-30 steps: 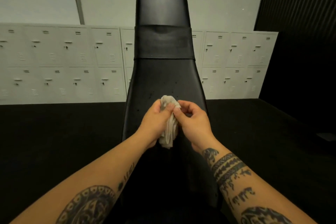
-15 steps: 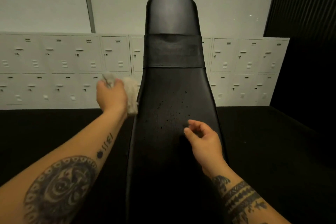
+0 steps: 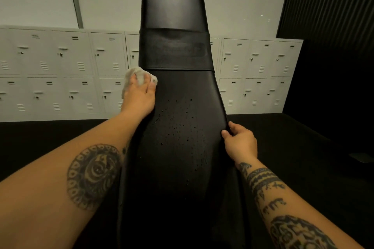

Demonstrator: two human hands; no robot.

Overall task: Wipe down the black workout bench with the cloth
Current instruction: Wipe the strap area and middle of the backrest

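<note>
The black workout bench point(image 3: 182, 147) rises up the middle of the view, its pad inclined away from me, with a darker band across it near the top. Small droplets speckle the pad's middle. My left hand point(image 3: 139, 99) presses a crumpled pale cloth point(image 3: 134, 75) against the pad's left edge, just below the band. My right hand point(image 3: 239, 141) grips the pad's right edge lower down, thumb on the top surface and fingers wrapped behind the rim. Both forearms reach in from the bottom corners.
A row of white lockers point(image 3: 60, 70) lines the back wall on both sides of the bench. The floor point(image 3: 40, 143) is dark. A black ribbed wall point(image 3: 334, 26) stands at the right.
My left hand carried the cloth from the bench's middle out to the left, then up onto the pad's left edge. My right hand let go of the cloth and took hold of the right edge.
</note>
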